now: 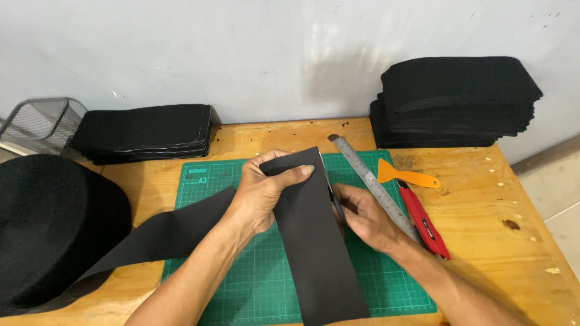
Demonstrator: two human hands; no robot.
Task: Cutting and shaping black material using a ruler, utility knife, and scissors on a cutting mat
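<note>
A long black felt strip [314, 253] runs from a big black roll [48, 223] at the left across a green cutting mat [254, 284], folds over, and comes down toward me. My left hand [260, 196] pinches the folded top of the strip, thumb on its upper face. My right hand [365, 220] is at the strip's right edge, closed on a dark-handled cutting tool that looks like scissors [334, 202]. Its thin blade lies along that edge, and my fingers and the strip hide most of it.
A steel ruler [368, 178] lies diagonally on the mat's right side, with an orange scraper [408, 176] and a red utility knife [426, 226] beside it. Stacks of cut black pieces sit at back left [145, 130] and back right [459, 99]. A wire mesh basket [42, 124] stands far left on the wooden table [483, 199].
</note>
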